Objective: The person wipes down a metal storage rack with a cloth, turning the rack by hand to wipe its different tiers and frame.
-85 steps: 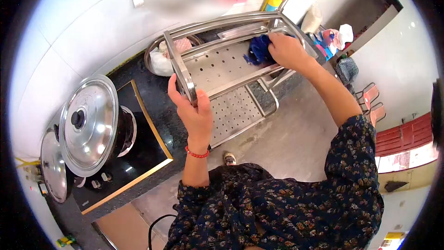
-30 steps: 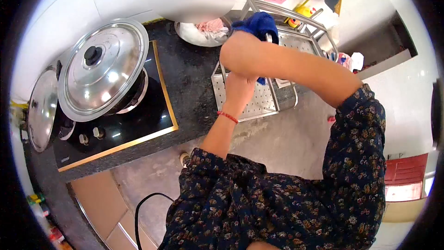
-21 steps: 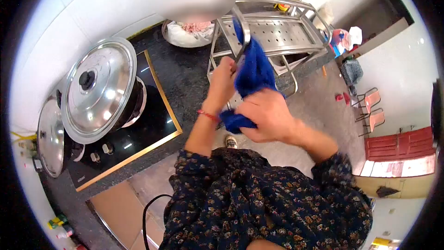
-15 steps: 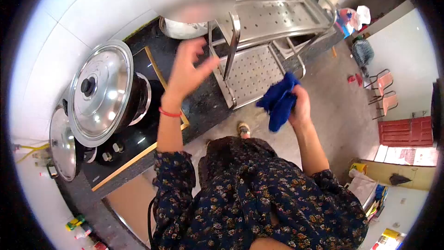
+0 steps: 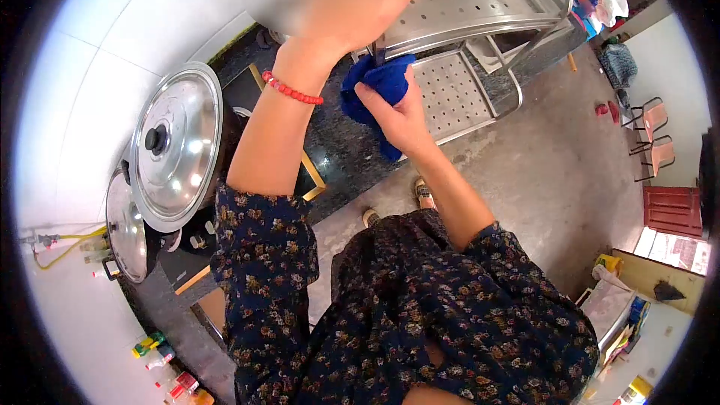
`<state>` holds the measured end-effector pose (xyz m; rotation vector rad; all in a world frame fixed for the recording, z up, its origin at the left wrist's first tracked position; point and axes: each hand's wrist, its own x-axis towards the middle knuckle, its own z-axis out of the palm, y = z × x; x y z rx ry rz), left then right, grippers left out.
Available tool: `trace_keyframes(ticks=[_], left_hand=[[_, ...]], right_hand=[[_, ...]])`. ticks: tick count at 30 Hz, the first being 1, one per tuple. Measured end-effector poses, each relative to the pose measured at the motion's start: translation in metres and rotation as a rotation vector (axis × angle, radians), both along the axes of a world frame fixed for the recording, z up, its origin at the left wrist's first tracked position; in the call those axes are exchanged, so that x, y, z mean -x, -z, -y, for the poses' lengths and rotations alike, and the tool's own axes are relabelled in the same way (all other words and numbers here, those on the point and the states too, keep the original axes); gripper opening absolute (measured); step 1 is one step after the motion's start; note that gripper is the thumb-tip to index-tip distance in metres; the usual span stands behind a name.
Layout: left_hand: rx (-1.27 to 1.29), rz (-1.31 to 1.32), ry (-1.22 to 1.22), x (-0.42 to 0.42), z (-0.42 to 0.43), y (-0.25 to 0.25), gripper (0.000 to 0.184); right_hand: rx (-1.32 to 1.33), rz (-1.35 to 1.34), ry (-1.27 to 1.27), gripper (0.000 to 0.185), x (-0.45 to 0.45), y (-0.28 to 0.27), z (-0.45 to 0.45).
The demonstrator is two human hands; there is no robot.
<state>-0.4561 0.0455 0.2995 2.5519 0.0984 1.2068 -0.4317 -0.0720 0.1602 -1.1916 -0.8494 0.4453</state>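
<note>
My right hand [image 5: 401,116] is closed on a dark blue cloth [image 5: 376,92], which wraps round the lower end of a metal post of the two-tier steel rack [image 5: 465,4]. My left hand [image 5: 360,4], with a red bead bracelet [image 5: 291,90] at its wrist, is raised over the rack's left end. Its thumb is spread from the palm; the other fingers are partly cut off by the top edge. The rack's perforated lower shelf [image 5: 454,94] extends to the right of the cloth.
On the left, a large lidded pot [image 5: 178,146] stands on a black stove, beside a second glass lid [image 5: 125,226]. Dark countertop [image 5: 337,172] lies below the cloth. Bottles [image 5: 180,384] are at the lower left. Chairs [image 5: 652,116] stand far right on the floor.
My right hand has brought the cloth left and up from over the floor to the rack's post. My left hand has moved up and right. The view has shifted, with the rack higher and further right.
</note>
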Motion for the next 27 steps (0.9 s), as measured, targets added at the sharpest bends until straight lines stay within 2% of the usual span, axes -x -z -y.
trace_keyframes(ticks=[2, 3, 5, 7, 10, 11, 14, 16, 17, 18, 20, 21, 23, 25, 27], left_hand=[[-0.04, -0.026, -0.018, 0.0, 0.0, -0.003, 0.031], [-0.061, -0.016, -0.02, -0.001, -0.002, -0.001, 0.03], [-0.11, 0.014, -0.024, -0.003, -0.003, 0.0, 0.031], [-0.045, -0.045, -0.015, -0.001, 0.001, -0.003, 0.033], [-0.049, -0.085, -0.009, -0.001, 0.003, -0.004, 0.033], [-0.061, -0.09, -0.013, -0.001, 0.003, -0.002, 0.032], [-0.101, -0.123, -0.018, -0.002, 0.004, -0.001, 0.034], [-0.217, -0.252, 0.041, -0.014, -0.03, 0.005, 0.035], [-0.277, -0.318, 0.071, -0.02, -0.039, 0.008, 0.036], [-0.239, -0.265, 0.057, -0.02, -0.032, 0.008, 0.035], [-0.162, -0.156, 0.025, -0.01, -0.012, 0.006, 0.035], [-0.093, -0.284, 0.011, -0.006, -0.008, -0.001, 0.042], [-0.083, -0.288, 0.006, -0.006, -0.008, 0.001, 0.042], [-0.06, -0.284, 0.015, -0.004, -0.005, -0.001, 0.042], [-0.046, -0.28, 0.019, -0.004, -0.005, 0.0, 0.042]], right_hand=[[0.035, 0.238, 0.073, 0.038, -0.005, 0.019, -0.001], [0.15, 0.175, 0.015, 0.036, -0.005, 0.035, 0.006], [0.234, 0.238, 0.042, 0.036, -0.005, 0.053, 0.015], [0.331, 0.199, 0.081, 0.036, -0.001, 0.064, 0.021], [0.118, 0.301, 0.433, 0.043, 0.014, 0.032, 0.033], [-0.084, 0.37, 0.529, 0.051, 0.012, 0.019, 0.034], [-0.402, 0.515, 0.7, 0.056, 0.016, -0.047, 0.022], [-0.272, 0.761, 0.606, 0.063, 0.016, -0.068, 0.012], [-0.196, 0.809, 0.622, 0.067, 0.019, -0.054, -0.004], [-0.144, 0.969, 0.777, 0.061, 0.017, -0.027, -0.016], [0.103, 1.12, 0.697, 0.054, 0.016, 0.017, -0.01], [0.236, 0.793, 0.54, 0.053, 0.023, 0.05, -0.004], [0.315, 0.59, 0.337, 0.052, 0.026, 0.061, 0.015], [0.252, 0.843, 0.267, 0.048, 0.021, 0.056, 0.04], [0.125, 0.767, 0.324, 0.055, 0.016, 0.036, 0.057]])
